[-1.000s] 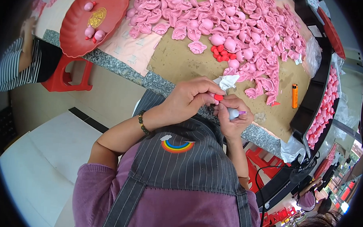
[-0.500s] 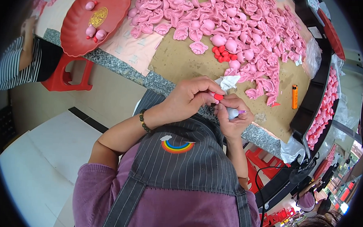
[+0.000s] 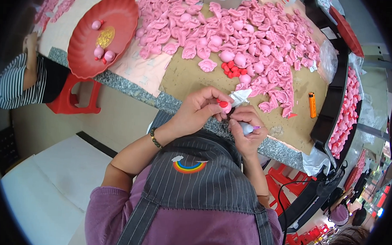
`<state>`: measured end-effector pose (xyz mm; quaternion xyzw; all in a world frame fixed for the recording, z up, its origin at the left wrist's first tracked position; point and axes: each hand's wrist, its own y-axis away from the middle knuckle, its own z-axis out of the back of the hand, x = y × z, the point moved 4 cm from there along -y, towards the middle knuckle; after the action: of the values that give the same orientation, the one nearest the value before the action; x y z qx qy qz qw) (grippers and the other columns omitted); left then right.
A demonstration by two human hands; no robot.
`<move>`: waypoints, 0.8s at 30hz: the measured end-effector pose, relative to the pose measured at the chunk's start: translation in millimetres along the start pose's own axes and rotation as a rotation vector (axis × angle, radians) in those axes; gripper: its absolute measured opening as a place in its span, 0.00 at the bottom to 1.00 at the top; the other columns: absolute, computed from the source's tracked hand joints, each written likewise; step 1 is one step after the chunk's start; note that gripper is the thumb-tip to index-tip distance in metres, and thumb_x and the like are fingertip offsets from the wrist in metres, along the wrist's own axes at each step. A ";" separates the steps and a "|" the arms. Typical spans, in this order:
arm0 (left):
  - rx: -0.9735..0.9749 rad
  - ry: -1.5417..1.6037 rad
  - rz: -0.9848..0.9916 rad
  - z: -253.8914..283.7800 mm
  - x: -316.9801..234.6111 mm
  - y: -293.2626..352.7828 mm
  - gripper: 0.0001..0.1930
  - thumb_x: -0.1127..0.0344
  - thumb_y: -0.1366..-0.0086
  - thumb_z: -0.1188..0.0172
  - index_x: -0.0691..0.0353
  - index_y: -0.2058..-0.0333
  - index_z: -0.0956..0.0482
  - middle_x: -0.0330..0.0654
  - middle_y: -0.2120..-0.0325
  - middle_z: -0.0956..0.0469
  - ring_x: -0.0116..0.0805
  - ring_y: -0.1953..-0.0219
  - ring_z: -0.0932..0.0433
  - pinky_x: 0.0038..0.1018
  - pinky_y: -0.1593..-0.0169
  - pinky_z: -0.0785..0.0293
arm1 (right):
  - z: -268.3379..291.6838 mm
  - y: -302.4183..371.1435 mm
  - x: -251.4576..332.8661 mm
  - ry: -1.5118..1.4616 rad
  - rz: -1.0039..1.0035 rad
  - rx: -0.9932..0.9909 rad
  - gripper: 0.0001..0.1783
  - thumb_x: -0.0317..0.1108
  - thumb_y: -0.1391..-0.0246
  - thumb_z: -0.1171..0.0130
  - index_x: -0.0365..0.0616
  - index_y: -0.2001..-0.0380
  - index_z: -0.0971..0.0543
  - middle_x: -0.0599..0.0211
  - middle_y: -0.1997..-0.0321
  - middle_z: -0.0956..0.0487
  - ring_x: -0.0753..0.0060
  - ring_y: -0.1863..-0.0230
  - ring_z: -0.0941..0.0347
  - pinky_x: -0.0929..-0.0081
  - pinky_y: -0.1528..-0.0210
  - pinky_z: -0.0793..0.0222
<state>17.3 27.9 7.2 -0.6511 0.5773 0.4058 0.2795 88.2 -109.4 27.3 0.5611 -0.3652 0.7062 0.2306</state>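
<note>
My left hand [image 3: 199, 109] pinches a small pink rounded plastic piece with a red part on it [image 3: 224, 105] between thumb and fingertips. Close beside it, my right hand [image 3: 247, 135] is closed around a small pale squeeze bottle [image 3: 246, 128] with a purple needle tip [image 3: 257, 127]. The fingertips of both hands nearly meet over the table's front edge. A crumpled white tissue [image 3: 240, 97] lies just beyond them. Several glossy red pieces [image 3: 233, 70] sit farther off, against a big spread of pink moulded shells [image 3: 255, 42].
At the left, a red scalloped plate [image 3: 80, 47] holds three pink balls with red bits. An orange lighter [image 3: 312, 105] lies to the right, before a black tray [image 3: 344, 114] full of pink and red pieces. Beyond a red stool [image 3: 76, 96], another person in a striped top [image 3: 12, 79] stands.
My left fingers have turned the pink piece, so more of its round side shows. My right hand has drawn slightly apart from it. The whole view has shifted a little.
</note>
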 end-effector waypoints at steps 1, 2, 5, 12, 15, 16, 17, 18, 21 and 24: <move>0.002 0.005 0.003 -3.5 -2.9 -1.7 0.09 0.79 0.39 0.50 0.66 0.59 0.30 0.44 0.60 0.26 0.26 0.65 0.26 0.22 0.60 0.28 | 2.4 -1.9 3.0 -0.005 0.013 0.013 0.05 0.18 0.58 0.43 0.33 0.73 0.25 0.57 0.68 0.27 0.74 0.71 0.31 0.80 0.70 0.33; 0.050 -0.013 0.002 -13.4 -6.2 -2.7 0.09 0.79 0.39 0.50 0.66 0.59 0.30 0.44 0.60 0.26 0.26 0.65 0.26 0.22 0.60 0.28 | 8.0 -2.8 8.9 -0.002 0.031 0.005 0.05 0.18 0.58 0.42 0.33 0.74 0.25 0.57 0.68 0.27 0.73 0.69 0.31 0.78 0.68 0.33; -0.039 -0.129 -0.048 -17.2 -5.7 -3.7 0.10 0.79 0.41 0.47 0.67 0.60 0.31 0.43 0.60 0.26 0.27 0.61 0.25 0.23 0.58 0.27 | 6.6 -5.5 12.8 -0.018 0.050 -0.048 0.06 0.18 0.60 0.39 0.37 0.75 0.24 0.63 0.71 0.26 0.74 0.71 0.31 0.79 0.68 0.34; -0.063 -0.245 -0.058 -30.8 -10.7 -6.3 0.09 0.79 0.41 0.46 0.69 0.61 0.31 0.49 0.59 0.26 0.30 0.60 0.25 0.22 0.59 0.24 | 12.3 3.5 -0.1 -0.007 0.203 -0.136 0.07 0.21 0.56 0.40 0.37 0.70 0.24 0.60 0.69 0.26 0.67 0.67 0.28 0.73 0.65 0.32; -0.019 -0.287 -0.121 -22.4 -3.2 -9.7 0.09 0.79 0.41 0.47 0.70 0.62 0.31 0.51 0.58 0.27 0.32 0.60 0.25 0.24 0.58 0.24 | 13.6 5.2 4.3 -0.014 0.207 -0.161 0.06 0.23 0.56 0.41 0.38 0.71 0.25 0.60 0.71 0.27 0.64 0.69 0.28 0.72 0.66 0.33; 0.019 -0.283 -0.114 -22.8 -0.9 -13.4 0.09 0.79 0.41 0.47 0.70 0.62 0.31 0.51 0.58 0.27 0.32 0.60 0.25 0.24 0.58 0.24 | 14.8 5.0 7.6 -0.017 0.223 -0.158 0.06 0.24 0.56 0.41 0.39 0.72 0.26 0.61 0.71 0.27 0.62 0.69 0.28 0.72 0.67 0.34; 0.043 -0.256 -0.135 -23.1 -3.1 -14.5 0.08 0.79 0.42 0.46 0.71 0.62 0.30 0.52 0.58 0.27 0.32 0.61 0.25 0.24 0.58 0.25 | 14.8 3.2 12.0 -0.020 0.222 -0.155 0.05 0.24 0.55 0.42 0.39 0.72 0.27 0.61 0.71 0.27 0.62 0.69 0.28 0.71 0.67 0.34; 0.061 -0.228 -0.156 -24.2 -5.3 -15.7 0.08 0.79 0.42 0.46 0.71 0.62 0.30 0.52 0.58 0.27 0.32 0.61 0.25 0.24 0.57 0.25 | 16.1 2.1 13.2 -0.014 0.222 -0.166 0.05 0.24 0.55 0.42 0.39 0.72 0.27 0.61 0.71 0.27 0.62 0.69 0.28 0.71 0.67 0.34; 0.082 -0.214 -0.133 -28.7 -6.9 -18.6 0.09 0.79 0.43 0.45 0.71 0.63 0.30 0.53 0.58 0.27 0.32 0.61 0.25 0.24 0.58 0.25 | 17.6 -1.2 11.4 -0.011 0.247 -0.176 0.05 0.24 0.56 0.42 0.38 0.73 0.27 0.61 0.71 0.28 0.62 0.69 0.28 0.71 0.67 0.34; 0.043 -0.234 -0.125 -24.3 -2.2 -19.9 0.08 0.78 0.42 0.45 0.70 0.63 0.30 0.52 0.59 0.27 0.31 0.63 0.24 0.23 0.60 0.25 | 17.2 -3.0 4.6 -0.039 0.242 -0.181 0.05 0.24 0.57 0.42 0.38 0.74 0.27 0.61 0.72 0.28 0.61 0.69 0.29 0.71 0.68 0.35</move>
<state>41.8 12.3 19.4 -0.6281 0.5075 0.4482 0.3834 99.9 -121.2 34.3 0.5036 -0.4968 0.6818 0.1864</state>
